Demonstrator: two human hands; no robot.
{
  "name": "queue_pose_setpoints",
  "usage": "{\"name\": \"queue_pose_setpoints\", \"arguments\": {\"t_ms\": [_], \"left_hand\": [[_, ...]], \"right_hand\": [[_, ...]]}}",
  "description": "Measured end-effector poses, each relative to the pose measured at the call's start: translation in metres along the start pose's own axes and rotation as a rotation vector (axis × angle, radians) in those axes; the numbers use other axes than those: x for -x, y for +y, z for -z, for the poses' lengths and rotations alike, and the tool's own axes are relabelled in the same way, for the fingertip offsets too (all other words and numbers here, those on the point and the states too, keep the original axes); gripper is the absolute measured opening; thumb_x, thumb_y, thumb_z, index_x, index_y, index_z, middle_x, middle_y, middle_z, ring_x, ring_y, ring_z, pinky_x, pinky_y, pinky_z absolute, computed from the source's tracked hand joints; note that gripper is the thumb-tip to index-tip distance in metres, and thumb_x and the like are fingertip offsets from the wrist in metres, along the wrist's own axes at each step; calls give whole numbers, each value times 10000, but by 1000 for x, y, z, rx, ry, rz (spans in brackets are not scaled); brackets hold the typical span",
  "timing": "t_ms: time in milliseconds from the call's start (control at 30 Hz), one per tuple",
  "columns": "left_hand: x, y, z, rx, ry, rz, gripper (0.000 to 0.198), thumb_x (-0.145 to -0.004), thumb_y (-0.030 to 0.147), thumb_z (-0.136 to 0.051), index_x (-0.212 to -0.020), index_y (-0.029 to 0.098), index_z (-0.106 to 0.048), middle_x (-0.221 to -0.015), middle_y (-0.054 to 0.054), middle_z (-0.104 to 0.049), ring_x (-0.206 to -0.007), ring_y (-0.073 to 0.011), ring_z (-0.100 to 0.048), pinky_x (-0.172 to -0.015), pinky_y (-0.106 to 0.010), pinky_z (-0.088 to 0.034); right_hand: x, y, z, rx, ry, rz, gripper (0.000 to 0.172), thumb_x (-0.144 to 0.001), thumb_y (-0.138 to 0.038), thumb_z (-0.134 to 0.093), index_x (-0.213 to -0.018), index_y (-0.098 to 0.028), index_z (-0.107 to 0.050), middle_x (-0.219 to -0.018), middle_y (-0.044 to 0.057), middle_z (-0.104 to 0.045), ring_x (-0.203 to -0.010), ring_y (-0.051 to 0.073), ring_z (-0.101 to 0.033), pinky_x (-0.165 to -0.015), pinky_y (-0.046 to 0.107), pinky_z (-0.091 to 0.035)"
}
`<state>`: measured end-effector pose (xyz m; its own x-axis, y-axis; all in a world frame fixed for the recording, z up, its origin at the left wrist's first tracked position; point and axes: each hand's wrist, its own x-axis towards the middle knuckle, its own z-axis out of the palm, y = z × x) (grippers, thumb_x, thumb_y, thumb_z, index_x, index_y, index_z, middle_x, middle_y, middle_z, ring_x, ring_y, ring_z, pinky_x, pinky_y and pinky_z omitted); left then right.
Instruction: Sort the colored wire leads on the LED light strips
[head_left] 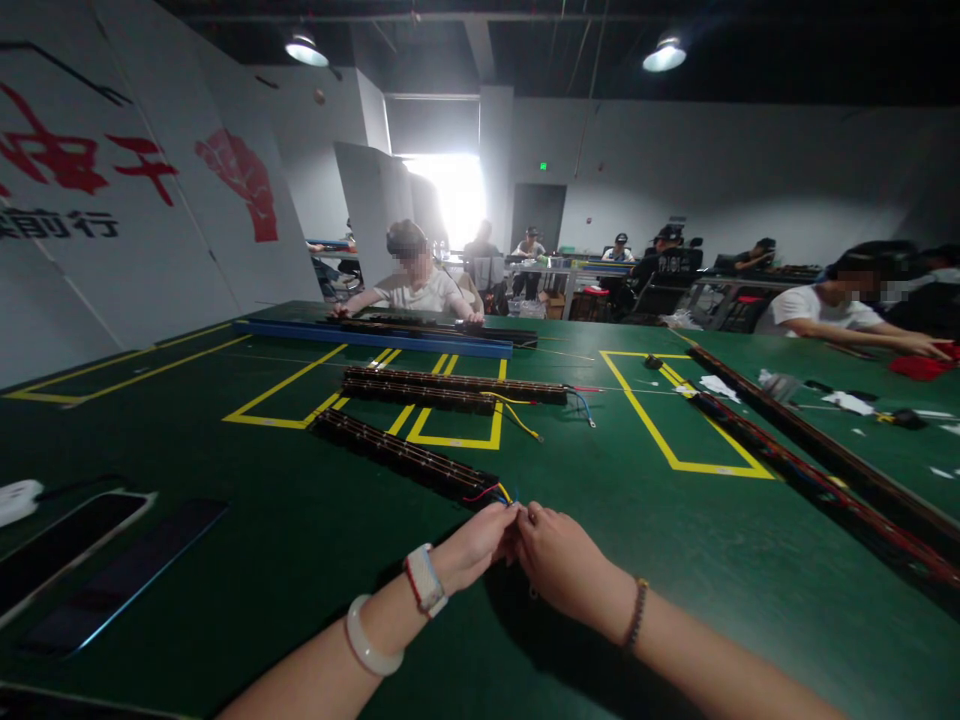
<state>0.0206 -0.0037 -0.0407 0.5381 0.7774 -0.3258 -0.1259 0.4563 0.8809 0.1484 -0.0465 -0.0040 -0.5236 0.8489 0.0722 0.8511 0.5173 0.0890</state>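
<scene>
Both hands are brought together over the bench point(637, 570), and the coloured wires point(506, 492) at the near end of a dark strip point(405, 458) are being handled. The step in hand is judged to be the sorting or working of these wire ends. The left grip point(476, 545) and the right grip point(566, 560) are each closed in a fingertip pinch on the wires; how the strands are shared between them is hidden by the fingers. The strip itself is laid flat, ahead and to the left of the left grip. For the next move, a steady pinch and a careful separation of the strands would seem to be called for, the strip being left undisturbed.

The strip is long, narrow and black, lined lengthwise with thin coppery runs and crossed by small pale marks. The wires are slender and seemingly flexible, with yellow, blue and reddish coverings. Farther ahead of both grips, a pair of similar strips point(450, 394) is set side by side, their yellow and blue leads left loose and one blue lead ended in a metal lug point(592, 423). The bench is smooth, green and faintly glossy, and is marked with flat yellow tape point(454, 442).
</scene>
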Motion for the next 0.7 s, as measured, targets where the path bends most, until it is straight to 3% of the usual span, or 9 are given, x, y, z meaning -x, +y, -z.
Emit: {"name": "queue_pose_setpoints", "arguments": {"t_ms": [200, 300, 400, 567, 700], "left_hand": [[7, 7, -4, -10, 84, 49, 240, -843, 395, -549, -867, 164, -493, -757, 33, -565, -612, -72, -523, -566, -208, -347], [7, 8, -5, -93, 80, 31, 282, -872, 434, -489, -793, 163, -478, -642, 51, -509, -534, -66, -467, -537, -212, -321], [7, 7, -4, -180, 39, -15, 327, -897, 449, -425, -766, 156, -486, -594, 47, -481, -502, -71, -430, -511, -219, -292], [8, 7, -5, -253, 65, -48, 332, -910, 464, -392, -800, 162, -476, -593, 47, -481, -489, -77, -409, -500, -225, -278], [9, 10, -5, -278, 61, -33, 354, -895, 507, -406, -840, 162, -462, -645, 41, -515, -471, -57, -381, -486, -216, -242]], "right_hand": [[6, -3, 32, -75, -19, -56, 278, -927, -307, -467, -1082, -151, -637, -922, 130, -679, -801, 224, -642, -714, 322, -465], [5, 4, 40, -84, -11, -134, 235, -908, -338, -515, -942, -161, -666, -828, 116, -676, -768, 214, -647, -691, 302, -453], [3, 12, 38, -77, -20, -197, 230, -879, -364, -564, -875, -161, -671, -812, 118, -676, -760, 231, -653, -654, 307, -457], [2, 22, 26, -121, -138, -197, 184, -866, -290, -583, -789, -170, -698, -724, 103, -687, -639, 202, -657, -573, 272, -439], [-2, 43, 25, -102, -122, -250, 170, -868, -225, -572, -776, -166, -702, -750, 120, -697, -675, 219, -669, -580, 271, -439]]}}
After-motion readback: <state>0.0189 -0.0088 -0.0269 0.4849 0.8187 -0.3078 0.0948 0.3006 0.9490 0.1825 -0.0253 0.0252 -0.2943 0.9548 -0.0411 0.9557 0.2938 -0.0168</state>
